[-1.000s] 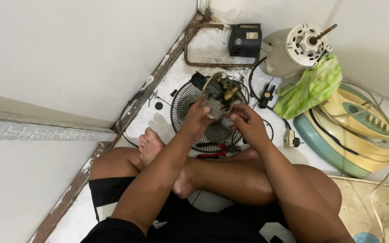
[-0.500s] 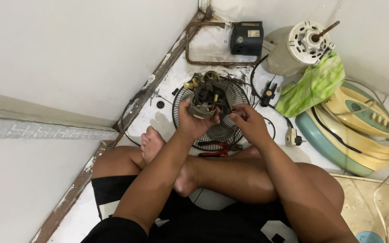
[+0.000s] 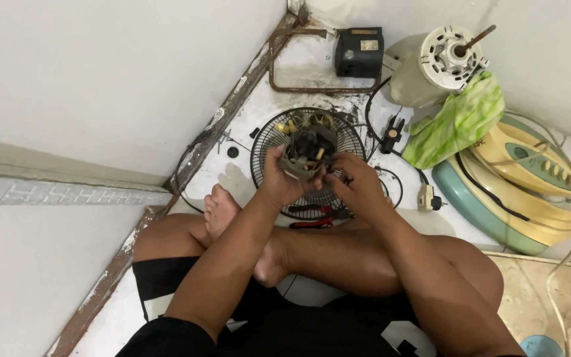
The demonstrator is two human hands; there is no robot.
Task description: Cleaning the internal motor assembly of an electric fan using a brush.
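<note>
I have my left hand [image 3: 284, 177] wrapped around a small fan motor [image 3: 305, 151], fingers curled under its grey housing and thumb pressed against the side, so the motor is lifted clear of the floor and sits just above the black wire fan guard [image 3: 308, 162] that lies flat beneath it. My right hand [image 3: 358, 185] is closed at the motor's right side, fingertips pinched together on something small there; whether that is a wire or a terminal I cannot tell. Copper windings and yellowish parts show on the top of the motor. Red-handled pliers [image 3: 315, 218] lie on the floor just beside the guard's near edge, between it and my crossed legs. The floor is white tile, stained and scuffed, in a corner where two pale walls meet, with a rusty metal frame [image 3: 279, 73] running along the base. A black box-shaped part [image 3: 359, 51] stands near the corner, and beside it a larger white motor [image 3: 441, 63] with its shaft tilted up to the right. A green cloth [image 3: 460, 122] drapes over a stack of teal and cream fan bases [image 3: 523, 192], and a white plug [image 3: 427, 198] lies on its cord near the guard. Compared with half a second ago, the motor has stayed above the guard and my right hand has closed in tighter against it.
</note>
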